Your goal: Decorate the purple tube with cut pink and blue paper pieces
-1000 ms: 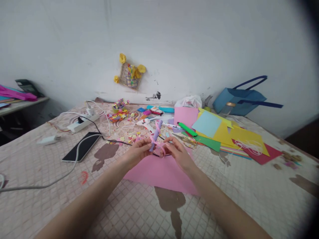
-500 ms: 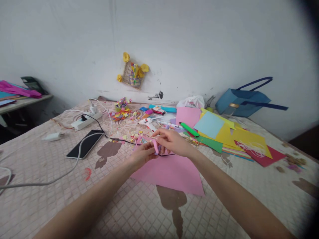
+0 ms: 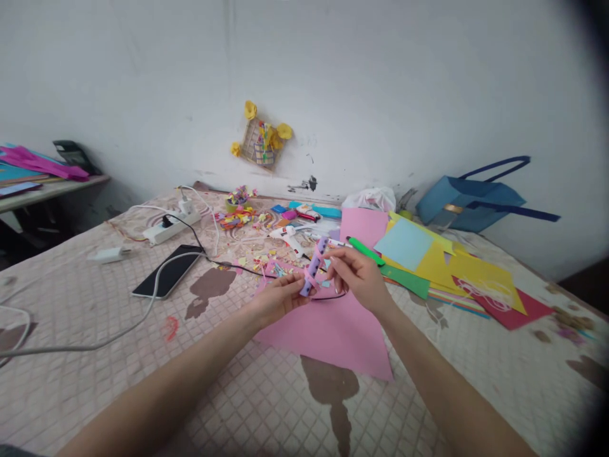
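Observation:
A slim purple paper roll (image 3: 321, 245) with dark spots stands tilted in my left hand (image 3: 281, 297), whose thumb and fingers close on its lower end. Narrow pink paper strips (image 3: 311, 277) loop around the roll at two places. Beside its upper part, my right hand (image 3: 356, 274) has its fingers bent and drawn together close to the upper pink loop; what lies between the fingertips is too small to make out. Beneath both hands a pink paper sheet (image 3: 328, 336) lies on the table, with a black cord passing over it.
Behind the hands lie a white glue gun (image 3: 288, 238), paper scraps and a green cutter (image 3: 365, 251). Coloured sheets (image 3: 442, 273) and a blue bag (image 3: 469, 203) are at right. To the left are a phone (image 3: 169, 271), a power strip (image 3: 171, 228) and cables.
The roll has turned so its purple spotted side and pink loops show; before, mostly pink was visible. My right hand has moved off the top of it to its right side.

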The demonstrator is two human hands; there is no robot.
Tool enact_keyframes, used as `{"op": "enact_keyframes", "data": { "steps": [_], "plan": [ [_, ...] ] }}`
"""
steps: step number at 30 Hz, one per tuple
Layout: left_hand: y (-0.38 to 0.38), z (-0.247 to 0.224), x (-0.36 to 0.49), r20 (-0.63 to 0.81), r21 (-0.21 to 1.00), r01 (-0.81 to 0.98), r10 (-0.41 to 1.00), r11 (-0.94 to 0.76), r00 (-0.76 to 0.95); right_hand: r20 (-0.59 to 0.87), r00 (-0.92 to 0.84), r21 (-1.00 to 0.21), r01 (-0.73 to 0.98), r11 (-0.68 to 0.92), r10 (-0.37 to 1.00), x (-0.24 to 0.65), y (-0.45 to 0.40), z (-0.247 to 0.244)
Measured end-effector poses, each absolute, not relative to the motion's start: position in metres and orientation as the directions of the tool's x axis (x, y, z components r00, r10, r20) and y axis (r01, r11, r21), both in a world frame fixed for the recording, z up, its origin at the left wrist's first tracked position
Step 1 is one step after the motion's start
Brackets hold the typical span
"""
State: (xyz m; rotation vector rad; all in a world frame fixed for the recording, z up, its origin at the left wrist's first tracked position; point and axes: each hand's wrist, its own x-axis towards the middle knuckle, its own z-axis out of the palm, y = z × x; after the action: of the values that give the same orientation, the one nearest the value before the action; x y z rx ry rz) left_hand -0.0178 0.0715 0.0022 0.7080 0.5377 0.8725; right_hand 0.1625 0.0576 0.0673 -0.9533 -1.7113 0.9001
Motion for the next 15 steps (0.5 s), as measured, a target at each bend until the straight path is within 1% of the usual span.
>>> {"op": "enact_keyframes", "data": {
  "steps": [5, 8, 10, 15],
  "plan": [
    [0.072, 0.002, -0.018, -0.104, 0.774, -0.476, 0.825, 0.418, 0.556, 0.299, -0.058, -0.944, 0.129, 0.304, 0.952, 0.179, 0.054, 0.032],
    [0.071, 0.003, -0.018, -0.093, 0.798, -0.456, 0.828, 0.394, 0.552, 0.246, -0.016, -0.963, 0.11, 0.247, 0.969, 0.181, 0.052, 0.018],
    [0.071, 0.004, -0.018, -0.084, 0.81, -0.445, 0.827, 0.381, 0.556, 0.194, -0.064, -0.975, 0.095, 0.2, 0.979, 0.177, 0.05, 0.014],
    [0.072, 0.004, -0.02, -0.019, 0.849, -0.42, 0.814, 0.32, 0.58, 0.074, -0.284, -0.995, 0.049, 0.092, 0.956, 0.166, 0.046, 0.009]
  ]
}}
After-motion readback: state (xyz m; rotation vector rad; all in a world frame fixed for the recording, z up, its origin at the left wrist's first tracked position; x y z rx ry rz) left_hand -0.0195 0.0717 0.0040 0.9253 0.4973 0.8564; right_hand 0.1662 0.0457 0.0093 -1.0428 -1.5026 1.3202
